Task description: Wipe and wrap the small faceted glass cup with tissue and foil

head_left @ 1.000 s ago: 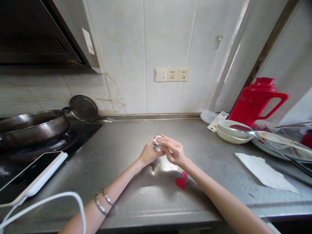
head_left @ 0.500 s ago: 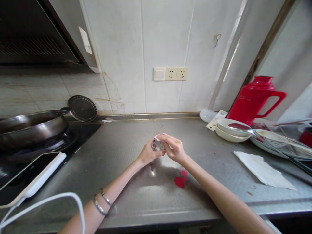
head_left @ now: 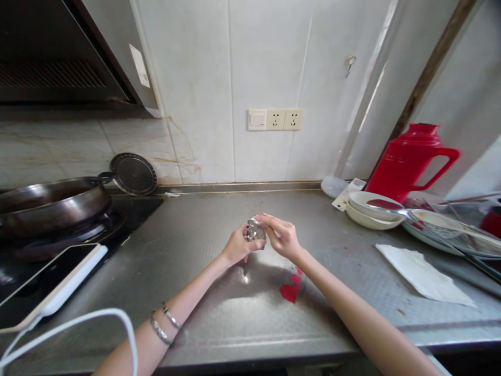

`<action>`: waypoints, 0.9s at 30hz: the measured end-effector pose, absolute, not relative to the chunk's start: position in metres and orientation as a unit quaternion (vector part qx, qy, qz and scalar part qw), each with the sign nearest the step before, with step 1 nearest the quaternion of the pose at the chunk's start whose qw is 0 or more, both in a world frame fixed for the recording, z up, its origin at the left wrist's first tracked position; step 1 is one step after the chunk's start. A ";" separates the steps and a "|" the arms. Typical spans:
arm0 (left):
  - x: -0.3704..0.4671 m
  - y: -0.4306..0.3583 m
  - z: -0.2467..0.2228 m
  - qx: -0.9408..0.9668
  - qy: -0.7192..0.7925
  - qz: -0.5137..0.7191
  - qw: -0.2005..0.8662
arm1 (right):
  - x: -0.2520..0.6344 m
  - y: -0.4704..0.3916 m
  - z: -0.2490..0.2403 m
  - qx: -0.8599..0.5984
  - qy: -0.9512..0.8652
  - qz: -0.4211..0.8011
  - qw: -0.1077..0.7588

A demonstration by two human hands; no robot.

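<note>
1. The left hand (head_left: pixel 236 245) is closed around a small shiny foil-wrapped thing (head_left: pixel 255 230), with the fingers curled under and around it.
2. The right hand (head_left: pixel 285 237) is half open; its thumb and first fingers pinch the top and right edge of the same foil-wrapped thing, and the other fingers are spread loosely.
3. The foil-wrapped thing is held between both hands, above the middle of the steel counter (head_left: pixel 219 313), not touching it. What is inside the foil I cannot tell.
4. On the left wrist there are two thin bracelets (head_left: pixel 164 324).
5. A red scrap (head_left: pixel 291 288) lies on the counter just under the right forearm.
6. To the left, a dark pan (head_left: pixel 50 201) stands on the stove, and a round metal lid (head_left: pixel 133 174) leans on the wall behind it.
7. Near the left front, a tablet (head_left: pixel 47 282) with a white edge lies tilted, partly over the stove, and a white cable (head_left: pixel 97 316) curves in front of it.
8. To the right, white bowls (head_left: pixel 370 210) are stacked beside plates, and a red thermos jug (head_left: pixel 410 159) stands behind them at the wall.
9. A white paper napkin (head_left: pixel 422 274) lies flat on the counter, well apart from the hands.
10. On the tiled wall there is a switch with two sockets (head_left: pixel 275 119).
</note>
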State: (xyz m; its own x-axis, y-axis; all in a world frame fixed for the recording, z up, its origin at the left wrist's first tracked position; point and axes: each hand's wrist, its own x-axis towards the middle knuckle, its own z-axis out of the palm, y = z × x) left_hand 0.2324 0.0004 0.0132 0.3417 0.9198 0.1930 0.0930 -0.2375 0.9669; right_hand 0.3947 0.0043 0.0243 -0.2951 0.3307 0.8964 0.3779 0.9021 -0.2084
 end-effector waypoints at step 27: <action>0.231 0.002 0.020 0.646 0.407 0.432 0.479 | 0.397 0.002 0.028 -0.176 -0.817 -0.054 0.547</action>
State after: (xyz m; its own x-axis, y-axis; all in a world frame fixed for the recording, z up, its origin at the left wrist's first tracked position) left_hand 0.2307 0.0018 0.0203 0.2954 0.9403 0.1692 0.1110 -0.2097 0.9715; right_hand 0.3970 0.0021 0.0280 -0.3397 0.2280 0.9125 0.3470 0.9321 -0.1038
